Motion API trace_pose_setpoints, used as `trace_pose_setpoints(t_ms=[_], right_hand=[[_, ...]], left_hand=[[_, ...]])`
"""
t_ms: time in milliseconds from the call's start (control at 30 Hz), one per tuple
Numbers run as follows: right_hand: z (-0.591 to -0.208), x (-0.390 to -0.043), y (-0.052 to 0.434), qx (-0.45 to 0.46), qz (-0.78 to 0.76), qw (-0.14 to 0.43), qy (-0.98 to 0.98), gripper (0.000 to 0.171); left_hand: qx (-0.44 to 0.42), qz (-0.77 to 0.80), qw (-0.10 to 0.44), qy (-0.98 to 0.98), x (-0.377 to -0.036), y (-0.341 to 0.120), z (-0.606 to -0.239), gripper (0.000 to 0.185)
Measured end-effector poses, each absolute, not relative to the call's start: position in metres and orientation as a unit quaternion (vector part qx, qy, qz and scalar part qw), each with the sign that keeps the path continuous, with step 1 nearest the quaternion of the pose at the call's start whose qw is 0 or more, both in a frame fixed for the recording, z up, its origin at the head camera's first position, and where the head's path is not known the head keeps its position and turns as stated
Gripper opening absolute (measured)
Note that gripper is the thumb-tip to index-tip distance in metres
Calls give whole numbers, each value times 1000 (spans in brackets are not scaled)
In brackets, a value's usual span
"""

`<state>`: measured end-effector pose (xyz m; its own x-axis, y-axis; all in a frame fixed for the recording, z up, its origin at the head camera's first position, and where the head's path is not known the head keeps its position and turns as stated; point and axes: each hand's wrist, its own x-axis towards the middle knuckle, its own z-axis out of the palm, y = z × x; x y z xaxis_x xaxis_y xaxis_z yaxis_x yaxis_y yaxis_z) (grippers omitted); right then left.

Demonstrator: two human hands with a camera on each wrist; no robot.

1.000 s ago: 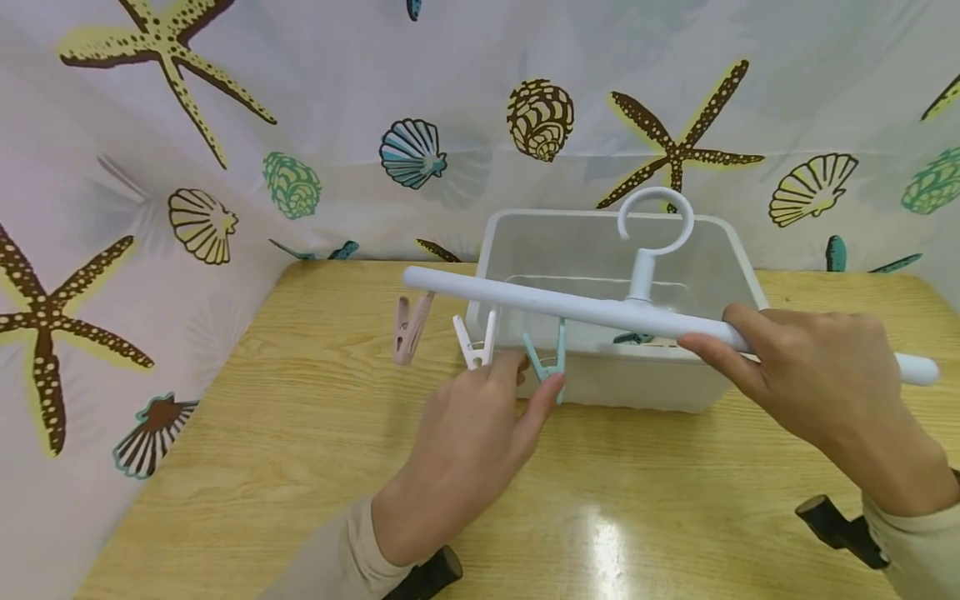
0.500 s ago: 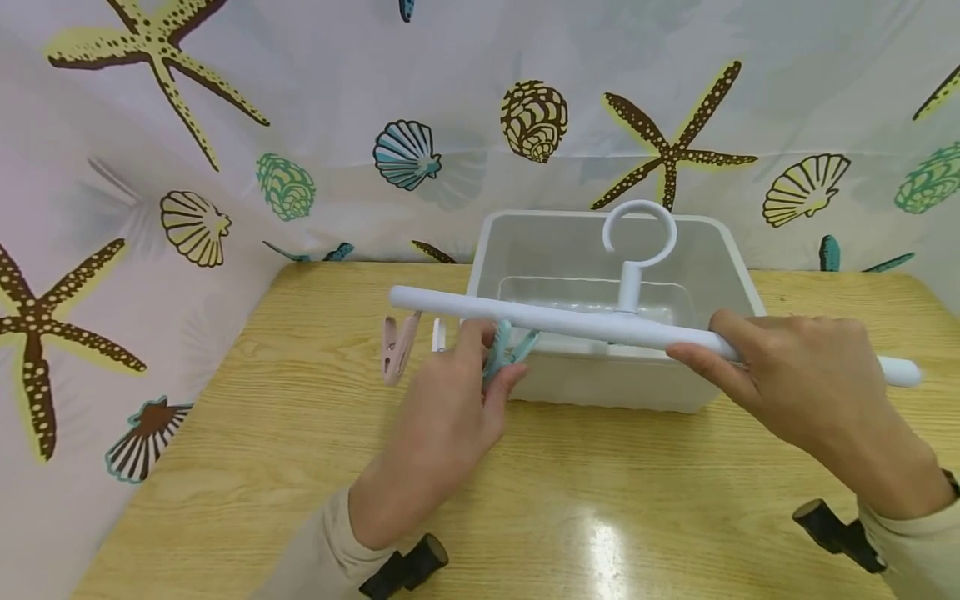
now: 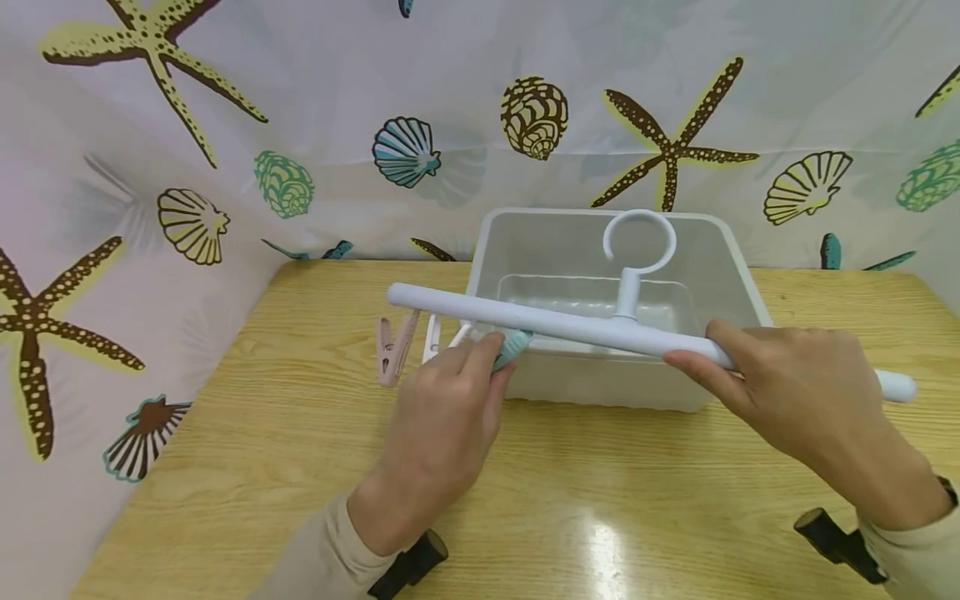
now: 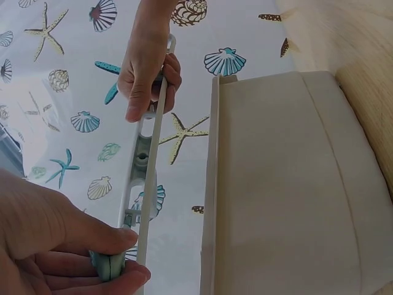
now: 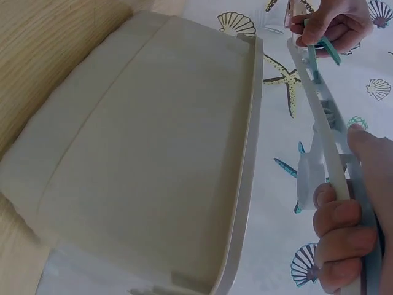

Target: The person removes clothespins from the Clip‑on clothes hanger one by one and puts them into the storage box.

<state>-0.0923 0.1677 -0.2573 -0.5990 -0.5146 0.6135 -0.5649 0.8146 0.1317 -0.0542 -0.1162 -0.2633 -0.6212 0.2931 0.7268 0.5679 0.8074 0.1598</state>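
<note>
The teal clothespin (image 3: pixel 513 347) had been drawn up under the hanger bar (image 3: pixel 570 326), pinched by the left hand (image 3: pixel 442 417); the right hand (image 3: pixel 795 392) stayed gripping the bar.

Hanger bar (image 3: pixel 570 325) smooth matt white plastic; bin (image 3: pixel 738 275) translucent plastic; table (image 3: pixel 300 450) glossy wood-grain.
</note>
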Motion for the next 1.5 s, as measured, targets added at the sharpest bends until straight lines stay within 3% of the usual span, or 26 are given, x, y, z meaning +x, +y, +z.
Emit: trace_pose_setpoints(t_ms=[533, 1200, 1500], right_hand=[[-253, -100, 170, 363, 35, 403, -840, 61], [-267, -102, 177, 342, 30, 370, -863, 63], [-268, -101, 176, 354, 31, 386, -851, 62]], left_hand=[[-242, -186, 260, -916, -38, -117, -249, 21], [-230, -164, 238, -929, -33, -117, -252, 13], [-221, -132, 210, -943, -29, -118, -250, 17]])
